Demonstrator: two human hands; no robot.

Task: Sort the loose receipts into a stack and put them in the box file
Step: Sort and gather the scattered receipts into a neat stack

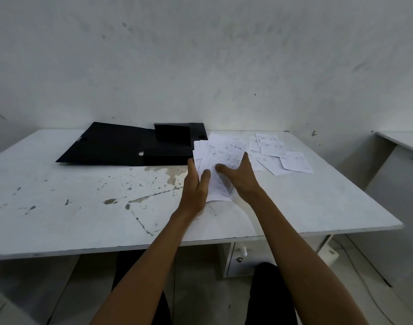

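A fanned bunch of white receipts [220,156] is held upright-tilted over the middle of the table. My left hand [196,186] grips its left lower edge, thumb on the front. My right hand [240,174] holds the right side, thumb across the top sheet. Several loose receipts [278,153] lie flat on the table to the right of my hands, overlapping. The black box file [130,146] lies open at the back of the table, its lid flat to the left and its tray [172,137] just left of the held receipts.
The white table [83,207] is worn and stained, with its front edge close to me. A wall stands right behind it. A second desk [402,141] is at the far right. A drawer unit [243,256] sits under the table beside my knees.
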